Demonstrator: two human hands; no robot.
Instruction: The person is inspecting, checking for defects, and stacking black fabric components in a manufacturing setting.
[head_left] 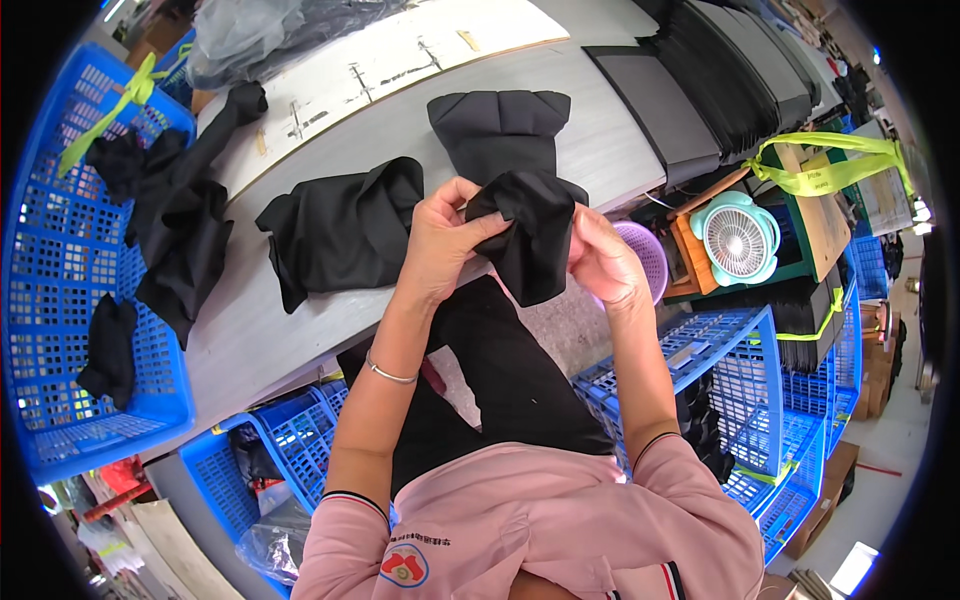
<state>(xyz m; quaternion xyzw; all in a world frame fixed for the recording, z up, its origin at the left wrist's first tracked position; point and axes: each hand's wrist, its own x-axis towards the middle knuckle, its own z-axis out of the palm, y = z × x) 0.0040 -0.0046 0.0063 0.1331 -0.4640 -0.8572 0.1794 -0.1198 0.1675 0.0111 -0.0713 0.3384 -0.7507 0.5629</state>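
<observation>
Fingertips of the right hand (603, 262) buried behind the black fabric piece (527, 240); left hand (440, 235) thumb tucked into its folds. Blue crate (60, 250) at the desk's left edge cut off by the dark rim. Badge on the pink shirt (520, 520) too small to make out

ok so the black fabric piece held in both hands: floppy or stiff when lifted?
Likely floppy: the black fabric piece bunches and folds between the left hand and right hand, its lower end hanging down. Probably light, since fingertips alone hold it up. It should not roll or tip; similar black pieces lie slumped on the grey table.
</observation>
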